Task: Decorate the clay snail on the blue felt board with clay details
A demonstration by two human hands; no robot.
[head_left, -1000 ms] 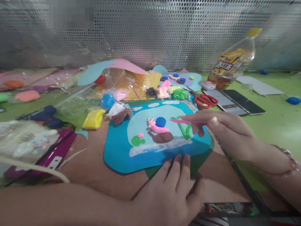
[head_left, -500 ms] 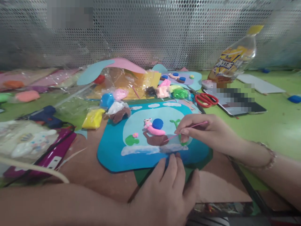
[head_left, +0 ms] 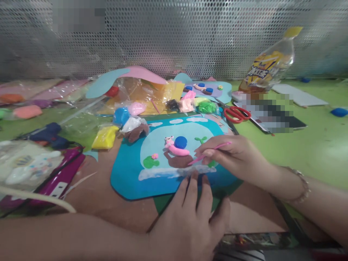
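Note:
A blue craft card (head_left: pixel 127 177) lies in front of me, bearing a clay snail (head_left: pixel 176 148) with a pink body, blue shell and brown base. My right hand (head_left: pixel 231 157) pinches a thin pink modelling tool (head_left: pixel 210 152), whose tip touches the brown clay beside the snail. My left hand (head_left: pixel 194 217) rests with fingers stretched flat on the card's near edge, pressing it down. A green clay sprout (head_left: pixel 200 139) sits just above my right fingers.
Bags and lumps of coloured clay (head_left: pixel 104 137) lie left and behind the card. Red scissors (head_left: pixel 237 113), a tilted drink bottle (head_left: pixel 268 63) and a blurred flat device (head_left: pixel 272 114) are at the right. A blue glue gun (head_left: pixel 45 132) and pink case (head_left: pixel 58 179) lie left.
My right hand turned the pink tool from level to pointing down-left and brought its tip to the snail's brown base. The card slid left, my left hand following it.

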